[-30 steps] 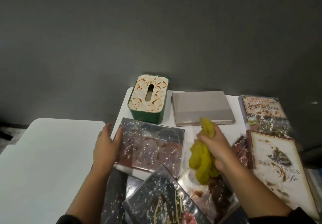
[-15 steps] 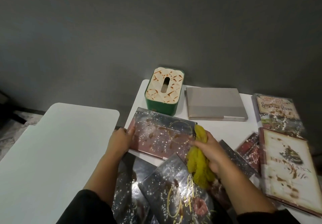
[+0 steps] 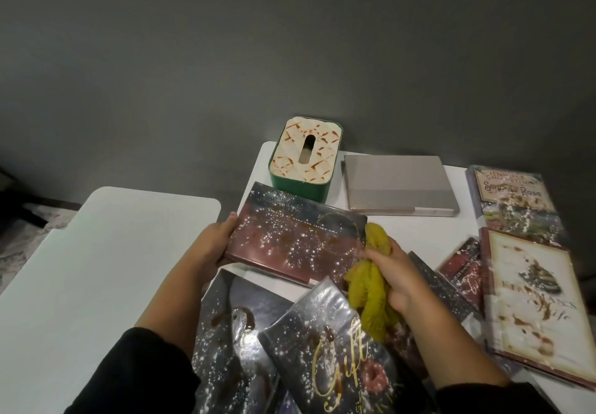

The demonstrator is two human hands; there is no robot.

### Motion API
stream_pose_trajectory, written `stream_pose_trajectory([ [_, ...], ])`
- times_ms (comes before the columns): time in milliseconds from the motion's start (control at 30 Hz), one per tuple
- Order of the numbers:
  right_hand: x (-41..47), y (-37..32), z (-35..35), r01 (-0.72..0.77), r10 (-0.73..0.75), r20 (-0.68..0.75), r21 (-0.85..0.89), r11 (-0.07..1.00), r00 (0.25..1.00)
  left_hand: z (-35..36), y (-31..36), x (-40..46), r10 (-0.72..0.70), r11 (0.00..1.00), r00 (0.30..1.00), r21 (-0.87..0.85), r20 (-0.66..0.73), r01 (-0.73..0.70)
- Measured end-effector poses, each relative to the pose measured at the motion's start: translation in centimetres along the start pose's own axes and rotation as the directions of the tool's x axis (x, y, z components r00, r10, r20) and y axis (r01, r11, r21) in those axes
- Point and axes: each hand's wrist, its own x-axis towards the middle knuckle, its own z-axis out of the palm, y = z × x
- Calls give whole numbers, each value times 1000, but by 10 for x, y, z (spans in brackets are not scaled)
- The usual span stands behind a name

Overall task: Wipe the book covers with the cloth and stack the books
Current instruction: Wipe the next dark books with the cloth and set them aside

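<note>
A dark red book (image 3: pixel 296 239) speckled with white is held at its left edge by the left hand (image 3: pixel 209 246), fingers curled round it. A bunched yellow cloth (image 3: pixel 371 288) is clenched in the right hand's (image 3: pixel 396 278) grip, touching the book's right edge. At least six more soiled books are seen scattered on the white surface (image 3: pixel 403 229). One green tissue box (image 3: pixel 304 159) and one grey case (image 3: pixel 400 184) stand behind.

Gift book (image 3: pixel 335 362) cut by bottom edge; cream book (image 3: pixel 532 304) title partly smudged, unreadable.
</note>
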Motion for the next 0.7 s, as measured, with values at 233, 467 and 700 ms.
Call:
stream_pose_trajectory([
  [233,-6,-4,4,-7,7,6,26,1000,1000,-4,-11,-16,181,982,983,-56,27,-179],
  [467,-19,-5,4,165,-163,-96,10,986,982,-17,-20,-37,355,928,930,-88,-96,-363],
  [700,-46,-12,0,457,-474,-288,-130,880,832,-57,-23,-62,391,891,901,-168,-186,-422],
])
